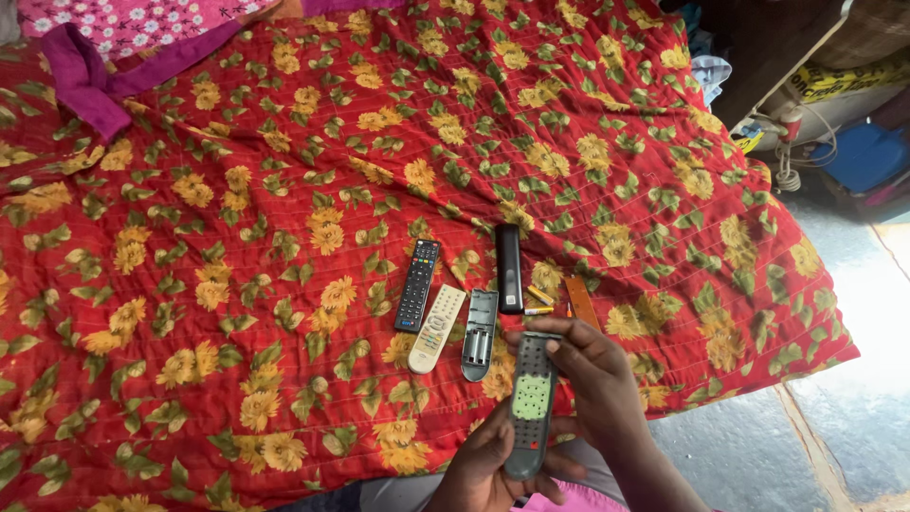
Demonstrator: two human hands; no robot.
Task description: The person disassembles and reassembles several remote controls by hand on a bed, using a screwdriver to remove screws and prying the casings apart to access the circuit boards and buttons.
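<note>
A grey remote control (532, 403) with a pale green keypad is held buttons-up over the bed's near edge. My left hand (485, 471) cups its lower end from below. My right hand (595, 374) grips its upper right side, fingers curled over the top. On the red floral quilt (237, 237) just beyond lie a black remote (418, 283), a white remote (437, 328), a grey remote face down with its battery bay open (480, 334), and a slim black remote (510, 267). Small batteries (538, 301) and an orange strip-like piece (581, 301) lie beside them.
A pink floral cloth with a purple edge (95, 57) lies at the quilt's far left. To the right is grey floor (853, 398). At the far right stand dark furniture (768, 47), a coiled white cable (789, 166) and a blue object (867, 156).
</note>
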